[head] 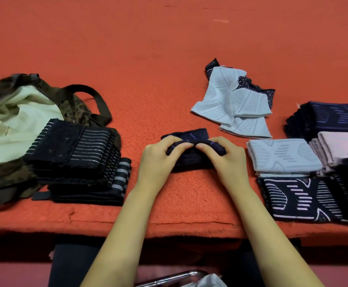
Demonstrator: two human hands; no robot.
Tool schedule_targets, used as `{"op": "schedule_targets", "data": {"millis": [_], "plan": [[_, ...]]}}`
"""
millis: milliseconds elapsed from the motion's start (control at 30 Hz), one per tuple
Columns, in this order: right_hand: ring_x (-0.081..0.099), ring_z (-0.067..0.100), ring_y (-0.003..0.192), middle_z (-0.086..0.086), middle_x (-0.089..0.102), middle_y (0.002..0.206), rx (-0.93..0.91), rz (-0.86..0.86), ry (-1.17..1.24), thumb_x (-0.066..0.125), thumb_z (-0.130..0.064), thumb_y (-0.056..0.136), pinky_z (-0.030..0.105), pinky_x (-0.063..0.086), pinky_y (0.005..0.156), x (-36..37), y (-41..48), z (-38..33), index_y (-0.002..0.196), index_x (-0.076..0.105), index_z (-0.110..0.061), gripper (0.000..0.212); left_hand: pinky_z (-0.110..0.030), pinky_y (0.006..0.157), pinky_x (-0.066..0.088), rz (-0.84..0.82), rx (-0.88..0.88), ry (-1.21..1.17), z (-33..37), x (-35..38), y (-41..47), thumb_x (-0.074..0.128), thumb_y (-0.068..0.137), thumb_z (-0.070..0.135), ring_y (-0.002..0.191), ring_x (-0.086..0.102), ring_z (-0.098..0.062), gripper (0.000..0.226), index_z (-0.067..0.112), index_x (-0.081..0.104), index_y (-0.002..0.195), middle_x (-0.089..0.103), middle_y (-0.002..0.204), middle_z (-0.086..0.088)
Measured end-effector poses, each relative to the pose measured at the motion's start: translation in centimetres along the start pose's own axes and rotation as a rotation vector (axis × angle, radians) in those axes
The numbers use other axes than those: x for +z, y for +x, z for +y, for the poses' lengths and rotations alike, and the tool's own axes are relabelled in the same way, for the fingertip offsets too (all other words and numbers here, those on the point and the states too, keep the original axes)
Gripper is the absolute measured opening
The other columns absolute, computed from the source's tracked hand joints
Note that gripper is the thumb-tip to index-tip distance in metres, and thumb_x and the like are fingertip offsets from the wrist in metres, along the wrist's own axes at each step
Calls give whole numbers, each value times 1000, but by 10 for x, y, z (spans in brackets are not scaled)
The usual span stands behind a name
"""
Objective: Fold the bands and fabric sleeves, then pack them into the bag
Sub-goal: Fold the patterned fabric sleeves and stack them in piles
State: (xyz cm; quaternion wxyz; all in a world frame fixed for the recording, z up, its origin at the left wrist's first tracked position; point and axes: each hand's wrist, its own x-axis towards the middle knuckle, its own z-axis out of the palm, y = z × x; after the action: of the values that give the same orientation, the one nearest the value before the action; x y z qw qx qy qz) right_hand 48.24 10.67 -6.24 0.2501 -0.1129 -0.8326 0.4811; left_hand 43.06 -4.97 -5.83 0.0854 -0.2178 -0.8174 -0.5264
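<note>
A dark navy fabric sleeve (191,134) lies on the orange cloth in front of me, half folded over. My left hand (160,160) and my right hand (225,158) both pinch its raised fold, fingertips almost meeting at the middle. A stack of folded black bands with grey stripes (80,160) sits at the left, leaning on the open camouflage bag (13,121) with its pale lining showing. Unfolded light blue sleeves (231,100) lie loose behind at the right. Folded sleeves, light blue (283,156) and dark patterned (299,199), sit at the right.
More folded dark (330,119) and pink sleeves (338,146) are stacked at the far right edge. The orange cloth (148,59) stretches far back. Its front edge (169,230) runs just before my forearms. A metal bar (175,277) shows below.
</note>
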Motion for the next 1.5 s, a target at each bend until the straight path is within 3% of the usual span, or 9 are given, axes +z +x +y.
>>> {"op": "schedule_targets", "data": {"millis": [67, 300, 400, 533, 667, 800, 900, 1133, 1500], "plan": [[59, 1, 70, -13, 68, 73, 27, -8, -3, 68, -47, 74, 29, 46, 72, 1, 1, -1, 81, 68, -25, 23, -17, 78, 46, 1, -37, -30, 2, -2, 1, 68, 81, 36, 80, 62, 5, 8, 30, 67, 87, 69, 84, 18], [59, -13, 87, -22, 66, 94, 76, -64, 100, 71, -30, 82, 6, 39, 79, -1, 5, -1, 107, 59, -29, 27, -6, 84, 40, -70, -50, -31, -2, -4, -10, 71, 83, 19, 94, 59, 2, 41, 22, 48, 118, 59, 105, 21], [63, -3, 93, -11, 69, 98, 64, -115, 145, 69, -26, 85, 19, 45, 89, 0, 6, 2, 120, 48, -32, 42, -8, 78, 42, 44, -115, -17, -4, -3, -5, 69, 85, 19, 86, 61, -5, 41, 19, 47, 119, 60, 93, 18], [64, 3, 87, -7, 67, 94, 23, -135, 79, 67, -21, 87, 27, 49, 84, 4, 10, 7, 130, 41, -25, 50, -31, 73, 46, 120, -150, 77, -2, 2, -1, 69, 84, 29, 80, 64, -23, 49, 18, 43, 124, 62, 81, 3], [58, -5, 77, -13, 58, 88, 3, -107, 9, 67, -19, 87, 10, 41, 74, 5, 12, 9, 132, 40, -22, 52, -37, 75, 47, 134, -156, 238, -7, 5, 1, 63, 86, 43, 94, 63, -30, 56, 19, 39, 130, 67, 101, -7], [61, 10, 96, -4, 60, 110, -21, -124, -137, 61, -24, 90, 34, 48, 88, 11, 15, 11, 132, 40, -22, 46, -27, 95, 37, 47, -115, 217, -5, 6, -6, 44, 87, 56, 117, 49, -17, 61, 23, 38, 138, 51, 129, -3], [53, 21, 111, 2, 54, 124, -54, -155, -243, 53, -26, 94, 46, 43, 95, 17, 16, 12, 136, 41, -22, 44, -37, 97, 38, 11, -74, 408, -8, 11, -12, 34, 85, 56, 113, 48, -26, 60, 29, 45, 138, 46, 128, -8], [41, 21, 109, 3, 44, 119, -80, -93, -615, 32, -54, 90, 41, 32, 91, 17, 12, 9, 134, 48, -35, 50, -43, 84, 40, 67, -137, 652, -12, 16, -13, 33, 86, 56, 104, 45, -32, 56, 31, 56, 130, 49, 122, -13], [39, 17, 108, -2, 43, 110, -10, -260, -688, 33, -54, 96, 39, 26, 92, 14, 17, 11, 141, 34, -45, 46, -40, 79, 34, 54, -232, 681, -12, 14, -12, 26, 86, 53, 93, 48, -30, 57, 33, 52, 133, 54, 100, -9]]}}
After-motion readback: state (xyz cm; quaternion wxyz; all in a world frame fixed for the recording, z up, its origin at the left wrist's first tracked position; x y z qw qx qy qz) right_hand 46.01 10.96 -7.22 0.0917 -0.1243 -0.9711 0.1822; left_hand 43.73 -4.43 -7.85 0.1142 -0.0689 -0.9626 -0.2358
